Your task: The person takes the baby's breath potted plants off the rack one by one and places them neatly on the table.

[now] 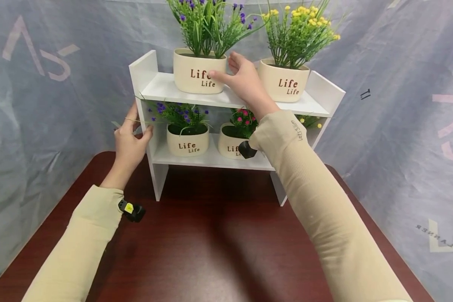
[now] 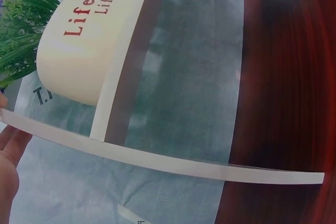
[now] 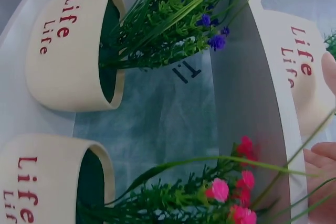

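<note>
A white two-tier shelf (image 1: 160,86) stands on the table. My left hand (image 1: 130,140) grips its left side panel (image 2: 168,160), thumb on the near side and fingers behind the outer face. Up on the top board is a cream flower pot (image 1: 185,77) with purple flowers, its front lettered "Life". My right hand (image 1: 247,84) holds this pot at its right end, thumb across the front and fingers round the back. To the right of that hand stands another cream pot (image 1: 277,82) with yellow flowers.
On the lower board sit a pot with purple flowers (image 3: 73,77) and a pot with pink flowers (image 3: 47,166). Yellow flowers (image 1: 311,121) show behind my right sleeve. Grey cloth (image 1: 79,105) hangs around the dark red table (image 1: 173,243).
</note>
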Available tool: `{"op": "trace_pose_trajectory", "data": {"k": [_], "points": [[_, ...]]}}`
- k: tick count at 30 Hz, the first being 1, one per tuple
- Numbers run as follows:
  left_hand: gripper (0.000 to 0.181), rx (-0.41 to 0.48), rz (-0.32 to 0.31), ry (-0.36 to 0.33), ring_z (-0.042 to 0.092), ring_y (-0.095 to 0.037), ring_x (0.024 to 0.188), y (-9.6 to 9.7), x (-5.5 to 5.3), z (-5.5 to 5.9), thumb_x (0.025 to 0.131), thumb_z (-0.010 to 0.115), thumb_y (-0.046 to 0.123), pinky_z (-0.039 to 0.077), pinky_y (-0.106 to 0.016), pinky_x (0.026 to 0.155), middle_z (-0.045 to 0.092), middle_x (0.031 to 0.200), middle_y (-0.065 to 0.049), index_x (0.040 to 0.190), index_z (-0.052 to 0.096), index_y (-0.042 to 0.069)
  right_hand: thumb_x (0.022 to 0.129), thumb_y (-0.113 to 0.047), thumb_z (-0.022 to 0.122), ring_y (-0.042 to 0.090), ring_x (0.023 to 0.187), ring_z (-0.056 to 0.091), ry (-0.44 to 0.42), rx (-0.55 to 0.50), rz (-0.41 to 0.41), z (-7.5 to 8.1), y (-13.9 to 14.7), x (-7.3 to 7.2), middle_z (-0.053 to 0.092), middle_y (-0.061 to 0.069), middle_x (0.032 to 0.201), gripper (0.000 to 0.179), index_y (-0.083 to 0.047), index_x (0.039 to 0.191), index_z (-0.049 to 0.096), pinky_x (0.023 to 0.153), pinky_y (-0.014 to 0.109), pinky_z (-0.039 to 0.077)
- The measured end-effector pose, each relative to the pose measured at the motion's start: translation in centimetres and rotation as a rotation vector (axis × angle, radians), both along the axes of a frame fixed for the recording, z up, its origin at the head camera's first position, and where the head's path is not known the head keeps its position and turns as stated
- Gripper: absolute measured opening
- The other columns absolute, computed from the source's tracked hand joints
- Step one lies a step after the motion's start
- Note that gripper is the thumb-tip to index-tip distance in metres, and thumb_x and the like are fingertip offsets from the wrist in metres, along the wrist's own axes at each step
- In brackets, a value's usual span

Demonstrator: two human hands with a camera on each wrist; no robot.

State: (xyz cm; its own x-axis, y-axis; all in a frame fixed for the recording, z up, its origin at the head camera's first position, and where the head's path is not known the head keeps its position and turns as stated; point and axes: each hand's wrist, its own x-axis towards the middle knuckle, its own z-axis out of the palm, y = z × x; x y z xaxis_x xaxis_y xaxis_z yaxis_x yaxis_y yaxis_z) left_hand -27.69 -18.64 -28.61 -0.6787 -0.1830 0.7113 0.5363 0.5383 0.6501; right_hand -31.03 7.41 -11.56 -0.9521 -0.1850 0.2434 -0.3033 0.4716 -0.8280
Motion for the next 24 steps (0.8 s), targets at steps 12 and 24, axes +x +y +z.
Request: {"op": "trace_pose_trajectory", "data": {"k": [12,24], "points": [[0.068,0.001,0.026,-0.002,0.062,-0.032,0.118,0.12,0.19,-0.16,0.092,0.06,0.006,0.058,-0.035,0.084,0.053,0.142,-0.013,0.152,0.035,0.028,0.087,-0.033,0.072,0.002,0.146,0.025,-0.069,-0.003,0.028,0.04,-1.0,-0.52,0.024,-0.008,0.161,0.098,-0.022,0.157,0.006,0.12,0.014,0.021],[0.067,0.025,0.013,-0.003,0.065,-0.034,0.112,0.25,0.17,-0.11,0.093,0.06,0.006,0.056,-0.037,0.088,0.057,0.138,-0.017,0.151,0.034,0.027,0.084,-0.03,0.076,0.009,0.128,0.05,-0.037,-0.002,0.016,-0.11,-0.93,-0.29,0.049,0.0,0.145,0.09,-0.019,0.155,0.022,0.109,0.019,0.04]]}}
